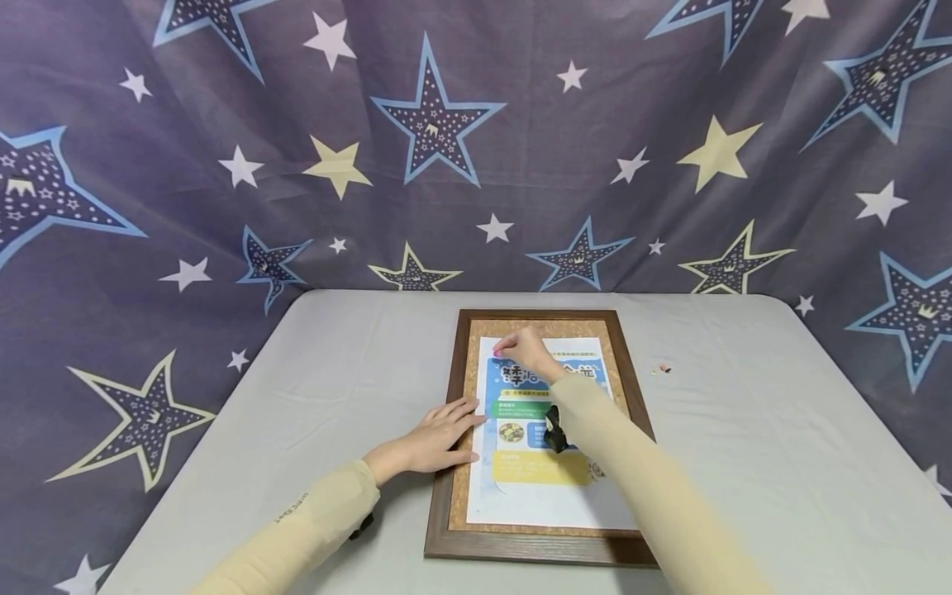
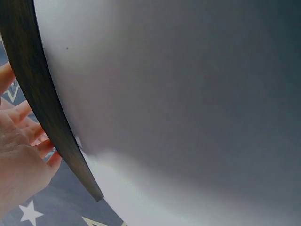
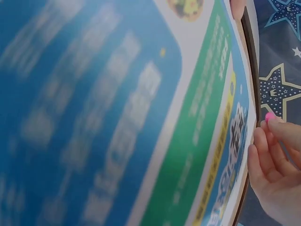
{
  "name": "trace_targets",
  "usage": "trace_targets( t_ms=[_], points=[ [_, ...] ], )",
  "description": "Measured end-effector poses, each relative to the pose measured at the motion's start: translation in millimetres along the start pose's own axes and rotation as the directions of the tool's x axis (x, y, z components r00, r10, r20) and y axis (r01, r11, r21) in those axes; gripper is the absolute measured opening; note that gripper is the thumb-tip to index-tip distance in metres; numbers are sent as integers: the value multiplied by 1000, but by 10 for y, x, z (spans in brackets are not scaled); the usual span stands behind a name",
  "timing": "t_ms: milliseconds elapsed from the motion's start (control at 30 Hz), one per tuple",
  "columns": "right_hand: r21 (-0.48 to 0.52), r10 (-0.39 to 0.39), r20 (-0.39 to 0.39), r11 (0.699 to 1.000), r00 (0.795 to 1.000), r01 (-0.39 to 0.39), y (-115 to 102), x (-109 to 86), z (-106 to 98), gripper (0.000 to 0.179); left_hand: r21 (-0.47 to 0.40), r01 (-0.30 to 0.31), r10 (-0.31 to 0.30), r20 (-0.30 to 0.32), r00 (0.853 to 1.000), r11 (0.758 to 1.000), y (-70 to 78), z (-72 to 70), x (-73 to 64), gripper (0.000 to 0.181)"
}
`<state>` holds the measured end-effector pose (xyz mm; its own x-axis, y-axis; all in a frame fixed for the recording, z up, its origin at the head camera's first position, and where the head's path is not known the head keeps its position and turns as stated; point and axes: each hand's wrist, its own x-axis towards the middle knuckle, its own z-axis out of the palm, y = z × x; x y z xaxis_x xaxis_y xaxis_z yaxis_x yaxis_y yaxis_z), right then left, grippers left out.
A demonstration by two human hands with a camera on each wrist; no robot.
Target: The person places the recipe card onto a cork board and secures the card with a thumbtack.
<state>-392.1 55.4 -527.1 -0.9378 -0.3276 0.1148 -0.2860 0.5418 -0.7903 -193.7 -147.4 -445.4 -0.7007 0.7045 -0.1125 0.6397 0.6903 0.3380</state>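
Observation:
A cork board (image 1: 459, 496) in a dark brown wooden frame lies on the table, and a printed poster (image 1: 550, 506) covers most of the cork. At the poster's upper left, my right hand (image 1: 526, 347) pinches a small pink pushpin (image 3: 270, 116) between thumb and fingertips, right over the paper. The pin's point is hidden. My left hand (image 1: 439, 438) rests with spread fingers across the board's left frame bar (image 2: 44, 94), its fingertips on the poster's left edge.
Several tiny coloured bits (image 1: 661, 368) lie on the grey tabletop (image 1: 744, 430) right of the board. A star-patterned curtain (image 1: 446, 207) hangs behind the table. A black wrist camera (image 1: 554, 430) on the right arm overlaps the poster.

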Motion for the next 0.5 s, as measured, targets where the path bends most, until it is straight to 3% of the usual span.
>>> trace_targets(
  t_ms=[67, 133, 167, 233, 267, 367, 467, 500],
  points=[
    [28, -81, -32, 996, 996, 82, 477, 270, 198, 11, -2, -1, 1, 4, 1000, 1000, 2, -5, 3, 57],
    [56, -138, -63, 988, 988, 142, 799, 444, 349, 14, -6, -1, 1, 7, 1000, 1000, 3, -6, 4, 57],
    [50, -129, -69, 990, 989, 133, 867, 493, 400, 15, -3, -3, 3, 7, 1000, 1000, 2, -3, 5, 57],
    [43, -126, -94, 990, 987, 131, 892, 516, 459, 13, -2, -2, 3, 7, 1000, 1000, 3, 0, 5, 57],
    [32, -122, -115, 992, 986, 126, 789, 455, 445, 12, -1, -2, 2, 6, 1000, 1000, 1, 3, 7, 57],
    [-13, -13, -124, 1000, 992, 12, 561, 365, 429, 9, 1, -1, 1, 3, 1000, 1000, -1, 7, 14, 57],
    [2, 4, -140, 1000, 990, -3, 308, 201, 335, 10, -6, 4, -4, 7, 1000, 1000, 2, 2, 11, 57],
    [16, 7, -134, 1000, 991, -4, 392, 245, 360, 11, -8, 4, -4, 7, 1000, 1000, 4, 0, 11, 57]
  ],
)
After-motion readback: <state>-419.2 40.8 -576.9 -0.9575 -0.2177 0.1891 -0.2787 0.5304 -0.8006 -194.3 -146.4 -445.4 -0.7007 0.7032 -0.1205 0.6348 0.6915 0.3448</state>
